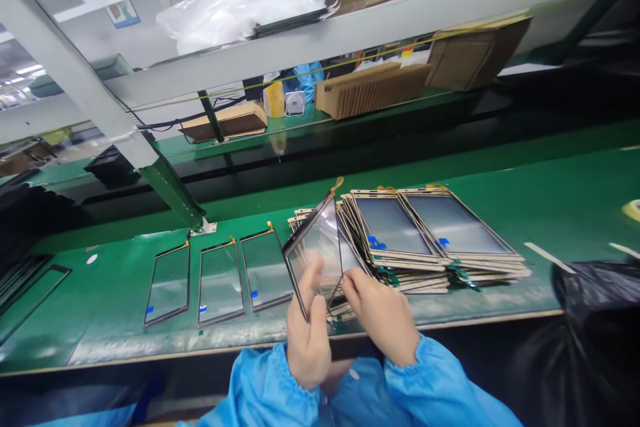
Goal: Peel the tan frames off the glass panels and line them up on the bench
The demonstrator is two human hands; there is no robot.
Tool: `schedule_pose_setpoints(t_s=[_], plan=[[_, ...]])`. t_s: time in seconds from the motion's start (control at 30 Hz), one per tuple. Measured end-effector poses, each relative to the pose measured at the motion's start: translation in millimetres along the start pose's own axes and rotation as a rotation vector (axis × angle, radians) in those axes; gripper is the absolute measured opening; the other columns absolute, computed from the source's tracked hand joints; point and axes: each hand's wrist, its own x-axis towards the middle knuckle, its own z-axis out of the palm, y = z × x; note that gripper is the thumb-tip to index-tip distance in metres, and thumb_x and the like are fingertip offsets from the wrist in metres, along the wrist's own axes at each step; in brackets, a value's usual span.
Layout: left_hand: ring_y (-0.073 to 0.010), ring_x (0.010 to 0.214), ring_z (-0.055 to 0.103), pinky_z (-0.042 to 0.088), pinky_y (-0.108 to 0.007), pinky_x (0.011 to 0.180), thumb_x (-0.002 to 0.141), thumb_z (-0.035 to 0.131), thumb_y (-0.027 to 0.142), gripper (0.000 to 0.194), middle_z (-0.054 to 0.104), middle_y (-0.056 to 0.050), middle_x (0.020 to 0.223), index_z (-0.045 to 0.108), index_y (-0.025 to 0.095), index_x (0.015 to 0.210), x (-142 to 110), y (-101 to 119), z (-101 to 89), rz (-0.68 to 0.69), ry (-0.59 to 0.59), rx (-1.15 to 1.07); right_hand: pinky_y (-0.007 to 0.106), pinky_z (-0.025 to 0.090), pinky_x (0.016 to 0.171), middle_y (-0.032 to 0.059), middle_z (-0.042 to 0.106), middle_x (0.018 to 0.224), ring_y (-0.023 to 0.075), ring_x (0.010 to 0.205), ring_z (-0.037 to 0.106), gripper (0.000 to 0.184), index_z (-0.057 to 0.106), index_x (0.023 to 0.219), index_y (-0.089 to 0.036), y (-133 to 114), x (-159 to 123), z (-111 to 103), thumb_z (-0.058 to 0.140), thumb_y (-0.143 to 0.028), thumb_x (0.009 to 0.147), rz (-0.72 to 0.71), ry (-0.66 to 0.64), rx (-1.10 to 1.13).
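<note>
My left hand [307, 333] grips a clear glass touch panel [315, 243] with a black border by its lower edge and holds it tilted up above the green bench. My right hand [383, 313] pinches at the panel's lower right corner, fingers closed on something thin that I cannot make out. Both arms wear blue sleeves. Just behind my hands lie stacks of panels [400, 240] with paper interleaves. Three single panels [220, 283] lie flat in a row to the left.
The green bench [550, 193] runs left to right, its front edge near my body. A black bag [595, 327] sits at the right. Dark trays [20, 287] lie at far left. A slanted steel post [100, 107] rises from the bench. Cardboard stacks [370, 90] sit behind.
</note>
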Motion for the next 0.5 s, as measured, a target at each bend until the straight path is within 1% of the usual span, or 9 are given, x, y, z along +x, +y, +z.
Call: schedule_pose_setpoints(t_s=[0.13, 0.23, 0.3, 0.33, 0.4, 0.47, 0.5], plan=[[-0.0251, 0.133, 0.041, 0.036, -0.039, 0.109, 0.095, 0.045, 0.033, 0.04, 0.044, -0.007, 0.144, 0.05, 0.024, 0.134, 7, -5, -3.7, -0.016, 0.058, -0.141, 0.028, 0.013, 0.045, -0.0016, 0.055, 0.054, 0.0187, 0.042, 0.054, 0.022, 0.046, 0.073, -0.018, 1, 5, 8, 0.038, -0.015, 0.094, -0.056, -0.03, -0.079], [-0.0261, 0.13, 0.044, 0.041, -0.04, 0.105, 0.093, 0.048, 0.034, 0.043, 0.043, -0.009, 0.144, 0.046, 0.025, 0.135, 13, -10, -7.7, -0.055, 0.088, -0.188, 0.027, 0.009, 0.046, -0.0004, 0.053, 0.052, 0.0193, 0.041, 0.054, 0.02, 0.046, 0.072, -0.017, -1, 3, 15, 0.041, -0.012, 0.091, -0.11, -0.041, -0.127], [-0.026, 0.131, 0.043, 0.042, -0.039, 0.104, 0.092, 0.05, 0.035, 0.045, 0.042, -0.01, 0.145, 0.044, 0.025, 0.136, 18, -13, -10.6, -0.065, 0.119, -0.199, 0.028, 0.008, 0.047, 0.0007, 0.054, 0.053, 0.02, 0.042, 0.055, 0.017, 0.047, 0.072, -0.016, -7, -1, 13, 0.044, -0.009, 0.087, -0.139, -0.103, -0.136], [-0.0258, 0.132, 0.042, 0.041, -0.038, 0.104, 0.092, 0.051, 0.036, 0.046, 0.041, -0.01, 0.146, 0.043, 0.025, 0.136, 21, -13, -12.3, -0.067, 0.135, -0.201, 0.028, 0.009, 0.047, 0.0011, 0.055, 0.053, 0.0202, 0.043, 0.056, 0.015, 0.049, 0.073, -0.015, -11, -3, 9, 0.047, -0.006, 0.084, -0.173, -0.159, -0.115], [-0.0251, 0.132, 0.042, 0.041, -0.038, 0.105, 0.092, 0.052, 0.036, 0.048, 0.04, -0.01, 0.146, 0.041, 0.024, 0.137, 27, -14, -16.4, -0.078, 0.145, -0.207, 0.028, 0.014, 0.046, 0.0016, 0.058, 0.058, 0.0195, 0.047, 0.058, 0.013, 0.052, 0.074, -0.014, -23, -4, -7, 0.051, -0.002, 0.078, -0.316, -0.323, 0.039], [-0.0256, 0.13, 0.045, 0.043, -0.038, 0.102, 0.091, 0.053, 0.039, 0.052, 0.042, -0.012, 0.145, 0.039, 0.022, 0.137, 33, -14, -20.9, -0.155, 0.1, -0.24, 0.027, 0.024, 0.048, 0.001, 0.061, 0.066, 0.0162, 0.056, 0.06, 0.012, 0.055, 0.075, -0.014, -35, 5, -28, 0.052, -0.003, 0.077, -0.491, -0.525, 0.373], [-0.0264, 0.128, 0.047, 0.045, -0.037, 0.099, 0.089, 0.054, 0.043, 0.056, 0.044, -0.013, 0.143, 0.039, 0.021, 0.138, 35, -14, -22.9, -0.228, 0.06, -0.286, 0.025, 0.03, 0.051, 0.0005, 0.062, 0.069, 0.014, 0.059, 0.06, 0.012, 0.056, 0.075, -0.014, -40, 15, -39, 0.051, -0.005, 0.08, -0.534, -0.631, 0.589]])
